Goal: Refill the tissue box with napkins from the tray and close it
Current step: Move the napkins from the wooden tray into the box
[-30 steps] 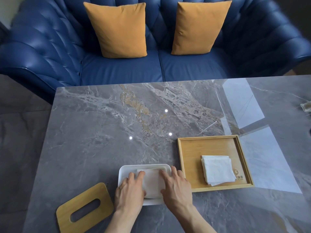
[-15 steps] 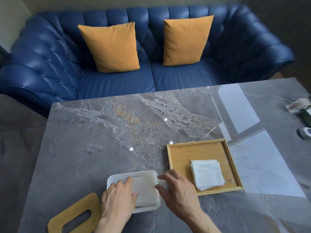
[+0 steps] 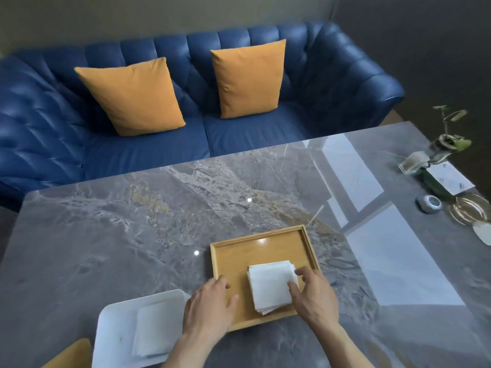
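your right hand (image 3: 314, 296) lay spread on the napkins (image 3: 271, 284) in the tray (image 3: 228, 261), lower centre, gripping nothing; left hand (image 3: 210, 305) open beside. soft, light, floppy stack: pinch opposite edges.

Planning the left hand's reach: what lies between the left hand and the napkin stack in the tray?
Head view: only bare tray floor separates the left hand from the napkin stack. The right hand is at the stack's far edge.
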Tool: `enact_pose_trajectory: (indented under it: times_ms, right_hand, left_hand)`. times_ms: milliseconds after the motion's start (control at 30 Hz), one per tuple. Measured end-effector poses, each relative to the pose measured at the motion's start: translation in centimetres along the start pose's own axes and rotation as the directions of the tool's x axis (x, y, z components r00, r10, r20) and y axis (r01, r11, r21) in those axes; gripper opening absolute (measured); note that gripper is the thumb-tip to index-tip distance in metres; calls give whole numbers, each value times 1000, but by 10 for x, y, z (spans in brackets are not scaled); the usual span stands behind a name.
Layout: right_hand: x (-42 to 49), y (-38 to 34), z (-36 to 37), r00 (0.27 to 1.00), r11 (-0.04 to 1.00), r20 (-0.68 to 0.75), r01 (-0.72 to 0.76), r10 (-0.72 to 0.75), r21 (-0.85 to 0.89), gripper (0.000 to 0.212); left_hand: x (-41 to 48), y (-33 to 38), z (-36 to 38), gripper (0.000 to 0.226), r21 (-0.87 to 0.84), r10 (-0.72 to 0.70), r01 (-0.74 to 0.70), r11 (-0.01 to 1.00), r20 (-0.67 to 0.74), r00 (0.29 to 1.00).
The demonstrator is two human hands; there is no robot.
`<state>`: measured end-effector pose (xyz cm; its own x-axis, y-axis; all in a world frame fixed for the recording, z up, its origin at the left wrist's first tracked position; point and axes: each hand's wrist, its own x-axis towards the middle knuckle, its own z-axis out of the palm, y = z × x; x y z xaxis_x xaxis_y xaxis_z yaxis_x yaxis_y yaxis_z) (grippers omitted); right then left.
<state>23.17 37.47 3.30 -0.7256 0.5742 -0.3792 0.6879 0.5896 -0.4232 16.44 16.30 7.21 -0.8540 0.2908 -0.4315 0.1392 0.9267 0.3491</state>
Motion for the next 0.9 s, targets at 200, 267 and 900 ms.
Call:
enact_pose_trajectory:
  times_ms: [200,267,900]
  right_hand:
    - [19,13,4,995,997,74,-74,72,19,50]
    - [24,14,7,992,993,77,-103,98,61,53]
    - [38,23,13,981,967,85,-188,175,173,27]
  left_hand:
    - [18,28,43,43,-10,-74,75,997,62,995]
    - [23,33,53,47,-37,-115,119,992,86,990]
    - [49,67,77,47,-558,-433,537,633,319,843]
